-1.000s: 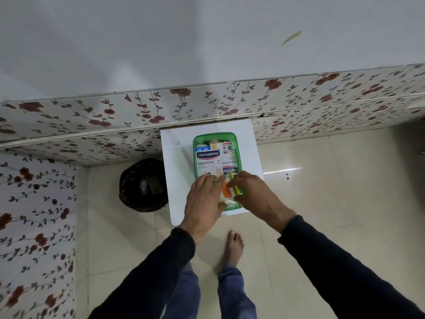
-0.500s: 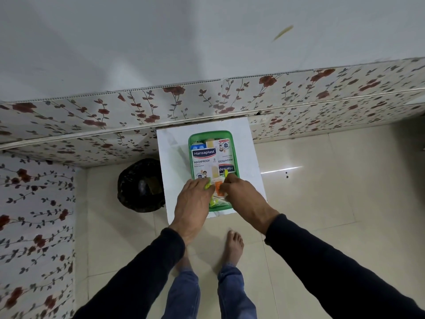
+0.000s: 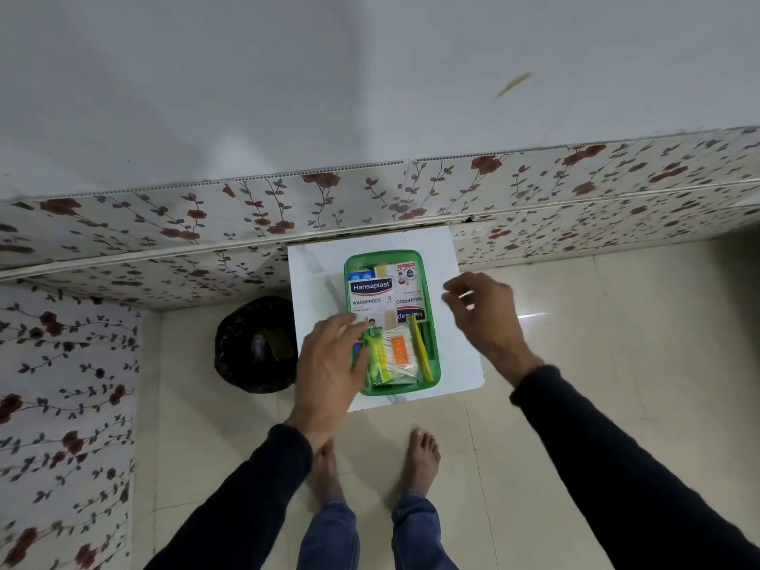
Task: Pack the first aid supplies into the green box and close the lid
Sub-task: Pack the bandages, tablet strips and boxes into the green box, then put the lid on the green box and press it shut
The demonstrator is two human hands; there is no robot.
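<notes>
Head view takes in a floral-panelled wall [image 3: 205, 224] and a tiled floor [image 3: 596, 364], with a small white worktop [image 3: 312, 281] pushed against the wall and a black bin [image 3: 257, 343] just to its left. On the worktop sits the green box [image 3: 435, 322], its long axis running away from the person toward the wall, open on top and filled. Inside lie two Hansaplast packs [image 3: 371, 296] at the far half, and at the near half a clear packet with an orange label [image 3: 397, 351] and a yellow strip-like item [image 3: 421, 351] along the right wall. No lid is visible anywhere on the worktop or the floor, so where it lies cannot be told.

Left hand [image 3: 329, 364] rests loosely spread at the box's near left edge, fingers touching the contents, gripping nothing. Right hand [image 3: 481, 312] hovers just right of the box, fingers curled half open and blurred, empty as far as can be seen.

Packing looks finished; fetching and fitting the lid remains. Both hands flank the box, the left one nearer and steadying it.
</notes>
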